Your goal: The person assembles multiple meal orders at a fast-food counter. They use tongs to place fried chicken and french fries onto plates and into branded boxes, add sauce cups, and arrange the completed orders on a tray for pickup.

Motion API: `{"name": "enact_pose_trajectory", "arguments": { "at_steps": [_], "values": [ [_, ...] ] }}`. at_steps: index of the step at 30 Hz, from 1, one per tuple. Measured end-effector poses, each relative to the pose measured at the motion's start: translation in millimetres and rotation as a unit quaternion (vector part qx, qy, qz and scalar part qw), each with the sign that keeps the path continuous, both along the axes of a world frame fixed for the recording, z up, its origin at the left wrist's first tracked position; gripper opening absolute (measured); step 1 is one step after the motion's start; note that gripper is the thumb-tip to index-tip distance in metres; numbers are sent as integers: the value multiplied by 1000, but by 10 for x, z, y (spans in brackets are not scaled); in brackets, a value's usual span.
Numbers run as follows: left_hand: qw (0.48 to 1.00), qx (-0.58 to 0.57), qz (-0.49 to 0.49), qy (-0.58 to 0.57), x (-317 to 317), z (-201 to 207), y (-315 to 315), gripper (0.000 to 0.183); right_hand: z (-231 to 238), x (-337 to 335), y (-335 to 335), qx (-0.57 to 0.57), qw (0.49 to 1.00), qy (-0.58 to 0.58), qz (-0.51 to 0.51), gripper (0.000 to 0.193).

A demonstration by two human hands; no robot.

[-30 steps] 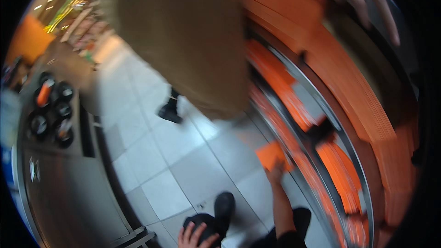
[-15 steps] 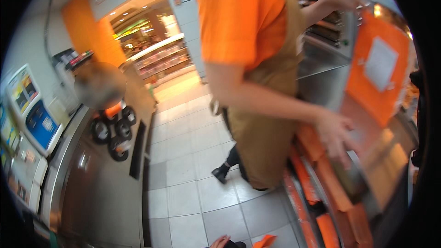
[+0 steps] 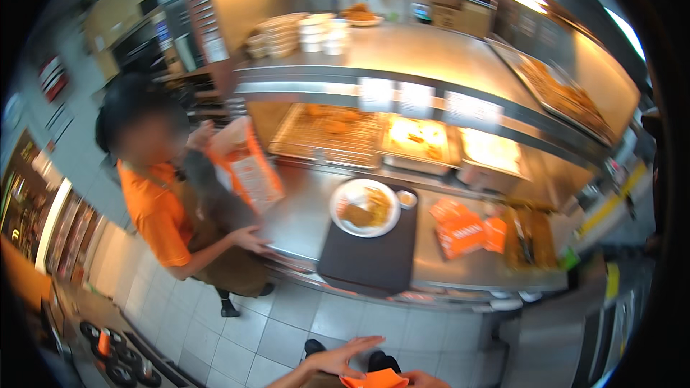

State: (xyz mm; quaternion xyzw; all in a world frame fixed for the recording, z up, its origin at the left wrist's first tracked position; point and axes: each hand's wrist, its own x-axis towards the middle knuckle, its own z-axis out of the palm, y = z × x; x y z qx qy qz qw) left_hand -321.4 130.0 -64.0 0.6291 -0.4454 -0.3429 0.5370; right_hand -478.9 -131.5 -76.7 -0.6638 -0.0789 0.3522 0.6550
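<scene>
Low in the picture, my left hand (image 3: 346, 356) is stretched out over an orange paper packet (image 3: 375, 379), its fingers extended. My right hand (image 3: 425, 379) grips the packet's right side, partly cut off by the lower edge. In front, a dark serving tray (image 3: 363, 262) lies on the steel counter. On it are a white plate (image 3: 343, 201) with fries and a brown piece of food, and a small sauce cup (image 3: 407, 199). Orange printed packets (image 3: 460, 233) lie right of the tray. Both hands are well apart from the counter.
A co-worker in an orange shirt (image 3: 154, 215) stands left, beside an orange-and-white bag (image 3: 248, 169). Behind the tray are a wire rack (image 3: 327, 145) and food pans (image 3: 417, 145). Tongs (image 3: 523, 237) lie in a brown tray at right. Cups (image 3: 323, 32) stand on the shelf.
My view has swung right, from the aisle and co-worker to the food counter. My hands and the orange packet show more fully. The co-worker now appears at left, turned toward the counter.
</scene>
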Motion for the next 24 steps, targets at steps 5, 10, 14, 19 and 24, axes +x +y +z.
{"name": "enact_pose_trajectory", "arguments": {
  "at_steps": [5, 10, 14, 19, 24],
  "values": [
    [954, -5, -270, 128, 133, 597, -1031, 41, 1002, -526, -663, 51, 988, 41, -138, 38],
    [992, 52, -106, -34, -28, 1072, -1597, 11, 1655, -890, -1101, -40, 956, -56, -284, 35],
    [983, 51, -7, -177, -67, 1253, -1792, 11, 1872, -802, -1197, -276, 900, -61, -332, 24],
    [978, 99, -18, -182, 514, 1155, -1945, 12, 1928, -324, -1344, -309, 895, -47, -317, 18],
    [962, -33, 63, -264, 1086, 1214, -2218, 17, 1633, 429, -1210, -123, 907, -1, -402, 18]
  ]
}}
